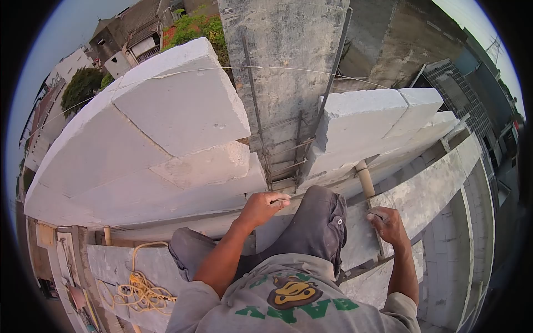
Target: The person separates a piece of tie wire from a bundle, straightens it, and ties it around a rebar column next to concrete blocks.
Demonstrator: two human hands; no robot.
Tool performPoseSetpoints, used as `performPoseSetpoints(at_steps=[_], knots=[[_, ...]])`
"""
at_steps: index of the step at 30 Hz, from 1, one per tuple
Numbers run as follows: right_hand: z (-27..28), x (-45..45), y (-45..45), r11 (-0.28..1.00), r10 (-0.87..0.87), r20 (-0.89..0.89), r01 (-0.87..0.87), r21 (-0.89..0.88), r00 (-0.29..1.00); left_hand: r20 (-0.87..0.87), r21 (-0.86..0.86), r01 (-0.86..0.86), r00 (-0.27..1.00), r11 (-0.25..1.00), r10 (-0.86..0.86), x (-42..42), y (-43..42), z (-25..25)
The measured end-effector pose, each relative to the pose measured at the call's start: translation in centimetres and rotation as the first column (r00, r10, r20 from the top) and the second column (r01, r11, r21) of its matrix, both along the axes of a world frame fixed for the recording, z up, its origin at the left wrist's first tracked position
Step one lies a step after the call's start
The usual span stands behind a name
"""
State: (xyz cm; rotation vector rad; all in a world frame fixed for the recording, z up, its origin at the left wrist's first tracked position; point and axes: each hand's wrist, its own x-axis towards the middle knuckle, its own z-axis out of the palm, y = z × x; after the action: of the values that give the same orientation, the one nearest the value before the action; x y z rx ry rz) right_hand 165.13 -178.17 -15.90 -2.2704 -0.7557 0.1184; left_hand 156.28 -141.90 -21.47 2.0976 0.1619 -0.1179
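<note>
My left hand (263, 208) is closed in a pinch above my thigh, in front of the gap in the block wall. A thin, dark, wire-like piece (282, 199) shows at its fingertips. To the right of my knee, my right hand (390, 225) is curled shut with thumb and fingers together; what it holds, if anything, I cannot make out. Upright steel bars (253, 91) with tied cross pieces (287, 149) stand in the gap between the white block wall on the left (177, 102) and the one on the right (363, 114).
A thin string (283, 68) runs across above both walls. Behind the bars rises a grey concrete wall (288, 39). Grey planks (433, 186) lie on the right, beside a bamboo pole (365, 178). Tangled yellow rope (141, 288) rests on a board at lower left.
</note>
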Motion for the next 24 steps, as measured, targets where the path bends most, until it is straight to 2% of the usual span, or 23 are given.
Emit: performPoseSetpoints(at_steps=[1,3,5,6,7,8,10,14,16,19,22,24], knots=[[0.5,0.0,-0.3,1.000,0.017,0.035,-0.017,-0.009,0.999,0.012,-0.011,0.018,1.000,1.000,-0.018,0.3,-0.5,0.5],[4.5,-0.1,-1.8,0.990,-0.132,-0.264,0.115,-0.077,0.956,0.042,-0.029,0.050,0.998,0.998,-0.049,0.7,-1.3,1.7],[7.5,-0.2,-5.2,0.958,-0.284,-0.326,0.255,-0.131,0.902,0.231,0.085,-0.021,0.973,0.996,0.001,0.9,-1.2,0.9],[8.3,-0.3,-7.9,0.948,-0.318,-0.289,0.301,-0.103,0.903,0.322,0.136,-0.064,0.946,0.989,0.017,1.0,-1.0,0.6],[9.1,-0.7,-10.8,0.951,-0.309,-0.214,0.302,-0.065,0.927,0.312,0.083,-0.123,0.946,0.989,0.091,1.1,-0.5,0.8],[10.3,-1.5,-13.5,0.921,-0.389,-0.222,0.377,-0.094,0.894,0.295,0.028,-0.182,0.941,0.983,0.166,1.1,0.2,0.9],[10.9,-3.2,-18.9,0.861,-0.498,-0.178,0.508,0.011,0.849,0.294,-0.139,-0.291,0.901,0.947,0.320,1.4,1.4,-0.1],[10.5,-7.2,-26.3,0.694,-0.675,-0.163,0.694,0.191,0.720,0.215,-0.265,-0.427,0.848,0.865,0.484,2.0,2.6,-1.3],[10.0,-9.3,-28.4,0.577,-0.770,-0.177,0.787,0.217,0.613,0.207,-0.333,-0.422,0.839,0.843,0.502,2.2,2.7,-1.8],[11.1,-12.0,-31.1,0.547,-0.809,-0.192,0.831,0.101,0.556,0.215,-0.390,-0.419,0.825,0.820,0.523,2.4,2.5,-1.7],[12.0,-14.1,-31.9,0.577,-0.792,-0.146,0.805,0.138,0.592,0.221,-0.431,-0.428,0.804,0.795,0.552,2.9,2.1,-0.8],[12.5,-15.5,-31.7,0.495,-0.853,-0.099,0.854,0.163,0.513,0.237,-0.489,-0.398,0.796,0.776,0.557,3.4,1.9,-0.4]])
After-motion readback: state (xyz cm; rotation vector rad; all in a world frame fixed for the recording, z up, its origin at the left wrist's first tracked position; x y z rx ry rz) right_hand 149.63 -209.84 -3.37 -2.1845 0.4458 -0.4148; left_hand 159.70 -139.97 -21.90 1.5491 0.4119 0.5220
